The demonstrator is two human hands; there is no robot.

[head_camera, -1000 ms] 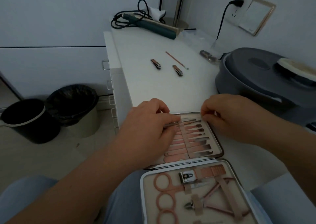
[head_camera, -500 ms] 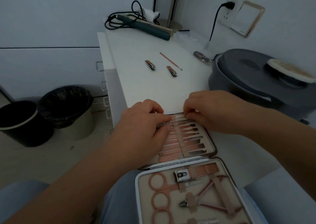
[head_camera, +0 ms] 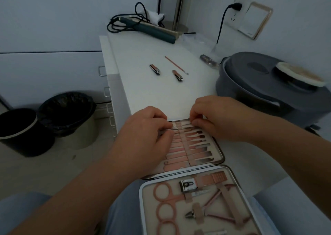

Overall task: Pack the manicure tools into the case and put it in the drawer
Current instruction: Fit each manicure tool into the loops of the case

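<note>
A thin tool [head_camera: 176, 128] is pinched by left hand [head_camera: 146, 134] and right hand [head_camera: 215, 118] into the case [head_camera: 219, 156], mid frame. Two clippers [head_camera: 155, 69] and a stick [head_camera: 176, 65], upper centre, remain unpacked; case not yet closed or stowed

A home room — drawer unit [head_camera: 109, 84], hair straightener [head_camera: 152, 31], 2 bins [head_camera: 69, 113].

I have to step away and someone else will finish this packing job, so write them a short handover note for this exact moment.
Left hand: pinching a thin metal tool at the top slot of the case's far half.
Right hand: fingers curled at the strap by the same slot, apparently helping the tool under it.
Case: lies open, far half on the white table, near half over the lap.
Done: most slots in both halves are filled.
Left: seat this tool; fetch two nail clippers and a thin pink stick lying on the table; close the case; put it in a drawer.
</note>
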